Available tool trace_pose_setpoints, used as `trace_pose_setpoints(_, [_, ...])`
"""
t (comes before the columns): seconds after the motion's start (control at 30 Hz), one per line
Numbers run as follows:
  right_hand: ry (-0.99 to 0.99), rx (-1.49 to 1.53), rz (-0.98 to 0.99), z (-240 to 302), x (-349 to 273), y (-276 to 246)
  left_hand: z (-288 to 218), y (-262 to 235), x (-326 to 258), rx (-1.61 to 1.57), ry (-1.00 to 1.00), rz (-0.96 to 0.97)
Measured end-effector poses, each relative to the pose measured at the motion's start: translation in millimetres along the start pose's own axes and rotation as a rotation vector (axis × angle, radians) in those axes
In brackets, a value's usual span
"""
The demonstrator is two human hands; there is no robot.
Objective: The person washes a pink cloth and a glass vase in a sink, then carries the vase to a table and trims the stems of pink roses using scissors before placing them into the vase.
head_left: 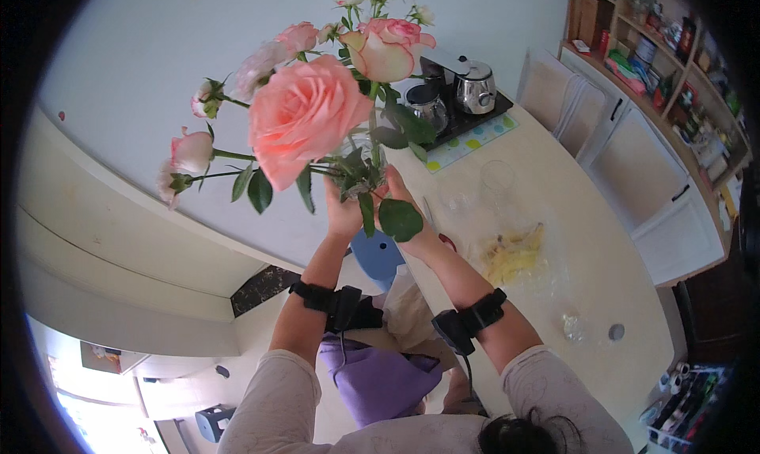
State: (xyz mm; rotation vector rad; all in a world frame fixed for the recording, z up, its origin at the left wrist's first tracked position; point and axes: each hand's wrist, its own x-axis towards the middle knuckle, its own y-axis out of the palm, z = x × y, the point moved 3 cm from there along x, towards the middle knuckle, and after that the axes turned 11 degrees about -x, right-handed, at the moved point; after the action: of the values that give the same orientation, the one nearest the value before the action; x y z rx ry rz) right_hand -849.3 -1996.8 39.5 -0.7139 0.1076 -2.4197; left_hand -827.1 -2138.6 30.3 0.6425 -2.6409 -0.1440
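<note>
Both my hands are raised in front of me around a clear glass vase [358, 147] filled with flowers. My left hand [342, 215] grips its left side and my right hand [402, 201] its right side; leaves partly hide the fingers of both. A large coral-pink rose [309, 115] leans toward me. Behind it stands a cream rose with pink edges [386, 50]. Smaller pale pink roses [191, 151] and buds stick out left and up top. Green leaves [400, 220] hang over the vase and my right wrist.
To the right stretches a pale table [586, 240] with scissors [447, 242], bananas [511, 256] in clear plastic, and a clear glass [497, 177]. A steel kettle [475, 90] and a glass pot [427, 106] share a black tray at the back. Below my hands is a blue stool [377, 258].
</note>
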Motion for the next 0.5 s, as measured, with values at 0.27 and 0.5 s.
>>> trace_pose_setpoints(0.27, [-0.153, -0.105, -0.2, 115.6, -101.0, -23.3, -133.7, 52.0, -90.1, -0.467, -0.226, 0.283])
trace_pose_setpoints(0.5, [-0.162, -0.446, -0.369, 209.7, -230.8, -38.6, -181.8, 95.4, -185.8, 0.178, 0.091, 0.508])
